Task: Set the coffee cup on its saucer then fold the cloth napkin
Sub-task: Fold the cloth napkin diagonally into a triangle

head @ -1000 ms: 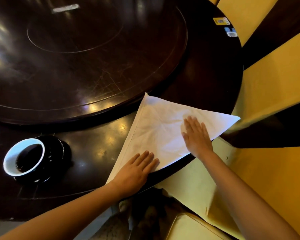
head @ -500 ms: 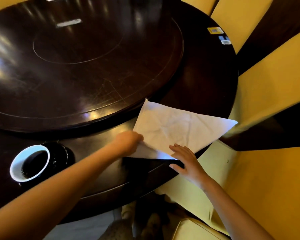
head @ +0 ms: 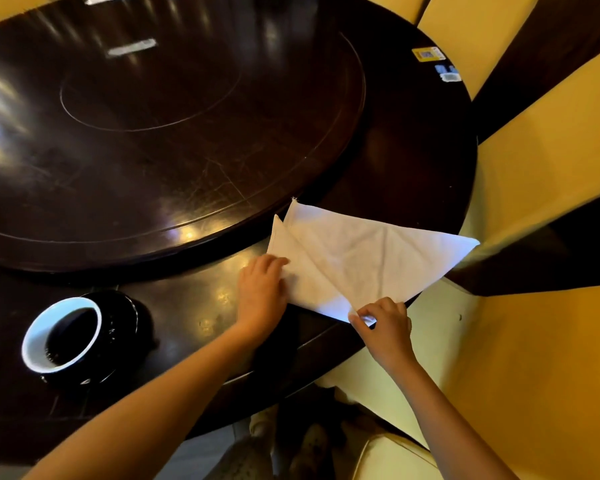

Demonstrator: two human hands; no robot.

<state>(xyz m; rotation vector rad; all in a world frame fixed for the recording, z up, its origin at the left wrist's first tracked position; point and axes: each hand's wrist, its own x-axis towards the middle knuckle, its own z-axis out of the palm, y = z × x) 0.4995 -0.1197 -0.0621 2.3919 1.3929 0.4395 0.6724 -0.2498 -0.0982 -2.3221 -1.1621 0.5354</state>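
Folding cloth napkin (head: 368,258) at desk (head: 201,299) near edge: long axis toward the right edge, right hand (head: 383,323) fingers (head: 361,318) pinching near corner, left hand (head: 262,292) flat on left flap; coffee cup (head: 61,336) on saucer (head: 125,327), near-left.

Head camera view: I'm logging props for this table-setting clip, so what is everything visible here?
Table: one, dark glossy wood, round, fills the view.
Turntable: one, dark wood, raised at table centre.
Coffee cup: one, white rim, dark inside, on the saucer, near left.
Saucer: one, black, under the cup.
Cloth napkin: one, white, partly folded triangle at near table edge.
Stickers: a few, yellow and blue, far right rim.
Chairs: several, yellow covers, right side.
Left hand: pressing the napkin's left fold.
Right hand: grip pinching the napkin's near corner.
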